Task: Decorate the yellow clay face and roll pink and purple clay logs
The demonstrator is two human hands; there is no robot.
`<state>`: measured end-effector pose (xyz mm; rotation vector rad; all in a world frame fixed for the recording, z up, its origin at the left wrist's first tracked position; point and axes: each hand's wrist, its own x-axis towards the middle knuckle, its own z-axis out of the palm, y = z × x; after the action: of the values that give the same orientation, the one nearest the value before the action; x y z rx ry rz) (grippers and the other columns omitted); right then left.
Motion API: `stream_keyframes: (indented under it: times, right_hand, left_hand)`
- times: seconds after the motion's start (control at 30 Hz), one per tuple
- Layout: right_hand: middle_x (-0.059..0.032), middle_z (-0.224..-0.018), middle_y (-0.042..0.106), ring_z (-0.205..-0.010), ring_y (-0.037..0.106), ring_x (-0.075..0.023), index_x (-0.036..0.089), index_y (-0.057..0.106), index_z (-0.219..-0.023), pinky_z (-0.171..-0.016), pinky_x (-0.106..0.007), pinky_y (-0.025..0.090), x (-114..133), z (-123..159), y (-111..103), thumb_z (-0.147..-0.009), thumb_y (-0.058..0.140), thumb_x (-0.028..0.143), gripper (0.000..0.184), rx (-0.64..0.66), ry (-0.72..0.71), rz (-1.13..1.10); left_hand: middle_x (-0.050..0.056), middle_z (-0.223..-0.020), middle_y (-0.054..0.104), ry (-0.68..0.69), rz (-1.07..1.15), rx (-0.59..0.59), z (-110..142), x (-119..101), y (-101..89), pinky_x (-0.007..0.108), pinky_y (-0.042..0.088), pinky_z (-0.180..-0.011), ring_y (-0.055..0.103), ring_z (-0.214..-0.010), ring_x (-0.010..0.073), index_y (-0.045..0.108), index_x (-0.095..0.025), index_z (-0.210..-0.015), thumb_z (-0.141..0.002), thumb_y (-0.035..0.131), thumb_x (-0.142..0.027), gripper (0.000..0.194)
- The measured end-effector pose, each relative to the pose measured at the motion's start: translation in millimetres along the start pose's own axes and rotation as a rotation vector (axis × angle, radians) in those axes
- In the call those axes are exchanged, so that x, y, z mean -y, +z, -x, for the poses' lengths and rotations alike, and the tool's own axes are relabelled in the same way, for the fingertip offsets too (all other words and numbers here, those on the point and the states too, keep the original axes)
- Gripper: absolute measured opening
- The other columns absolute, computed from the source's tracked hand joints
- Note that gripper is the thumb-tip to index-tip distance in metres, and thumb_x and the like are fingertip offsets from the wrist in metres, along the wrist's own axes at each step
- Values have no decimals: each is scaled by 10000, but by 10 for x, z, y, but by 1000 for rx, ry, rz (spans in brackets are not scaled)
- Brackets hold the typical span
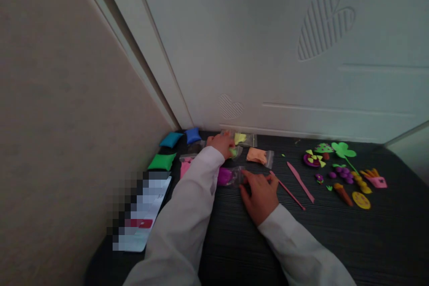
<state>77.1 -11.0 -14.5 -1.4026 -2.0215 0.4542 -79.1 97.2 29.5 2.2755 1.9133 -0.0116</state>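
Note:
My left hand (220,145) reaches in among small clear bags of modelling clay at the back of the dark table. Its fingers curl downward beside a bag of light green clay (235,153); what lies beneath them is hidden. A bag of pale yellow clay (240,138) is just behind it. My left sleeve partly covers bags of pink clay (185,167) and purple clay (225,176). My right hand (259,194) rests on the tabletop, fingers apart, its fingertips near the purple clay bag's end. A pink thin stick tool (288,191) lies right beside it.
Right of the hands lie an orange clay bag (257,156), a pink clay knife (300,182) and several small clay figures, including purple grapes (344,174) and a green clover (343,149). At left are a green packet (162,161) and a phone (147,214). A white panel (254,62) stands behind.

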Motion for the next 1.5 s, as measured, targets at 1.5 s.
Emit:
stream_keyframes:
  times: [1.5]
  right_hand:
    - [-47,-904,610,-899,549,-134,201,524,-813,-807,-300,439,-119,76,-360,-793,454,199,72,-280,-170,-264]
  left_hand:
    - [18,-749,632,58,1547,-284,842,-702,536,284,450,-740,579,-722,125,592,-163,-742,-660,607,-315,174]
